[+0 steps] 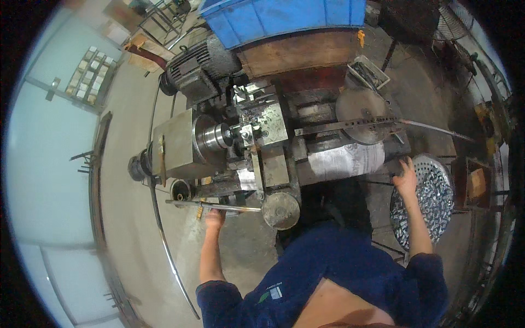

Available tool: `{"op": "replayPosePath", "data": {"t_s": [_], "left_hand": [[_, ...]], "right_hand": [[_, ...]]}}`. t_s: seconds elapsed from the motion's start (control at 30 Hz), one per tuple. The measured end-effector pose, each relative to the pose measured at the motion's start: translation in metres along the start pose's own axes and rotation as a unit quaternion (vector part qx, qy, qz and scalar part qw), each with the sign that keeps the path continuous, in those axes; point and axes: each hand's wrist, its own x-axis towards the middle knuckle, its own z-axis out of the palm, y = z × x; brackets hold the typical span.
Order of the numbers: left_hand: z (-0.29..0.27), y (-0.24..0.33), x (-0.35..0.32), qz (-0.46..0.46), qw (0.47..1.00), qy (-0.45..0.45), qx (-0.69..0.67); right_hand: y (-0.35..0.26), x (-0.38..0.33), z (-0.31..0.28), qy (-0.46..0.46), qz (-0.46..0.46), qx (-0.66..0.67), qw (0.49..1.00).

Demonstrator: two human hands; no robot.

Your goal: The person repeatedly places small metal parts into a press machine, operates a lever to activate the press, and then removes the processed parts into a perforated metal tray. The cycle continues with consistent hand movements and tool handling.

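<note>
**Lathe station: both hands at work, seen from above**

Left hand [214, 217]: fingers closed around a long metal lever bar [219, 206] that runs along the front of the lathe [240, 142], low on its left side. Forearm bare, dark blue sleeve pushed up.

Right hand [406, 177]: fingers spread apart, resting on the near rim of a round perforated tray [444, 174] heaped with small silvery metal parts [429, 205], at the person's right. Whether a part sits under the palm cannot be told.

Lathe: grey headstock housing at left, shiny chuck [219, 135] facing right, tool block just beside it, dark motor [199, 63] behind.

Other items: round metal disc [361, 115] with a thin rod across it, right of the lathe; blue plastic crate [284, 19] on a wooden stand at the back; small tray of dark tools [369, 71] near the disc; fan [454, 22] at upper right; concrete floor [131, 218]
</note>
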Motion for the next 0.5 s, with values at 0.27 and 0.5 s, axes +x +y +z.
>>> {"op": "replayPosePath", "data": {"t_s": [0.27,0.5], "left_hand": [[0.078,0.048,-0.005,-0.121,0.991,0.019,-0.058],[0.027,-0.002,0.003,-0.008,0.995,-0.090,0.052]], "right_hand": [[-0.021,-0.014,0.000,-0.042,-0.013,0.035,0.998],[-0.053,0.035,-0.047,0.008,-0.110,0.050,0.993]]}}
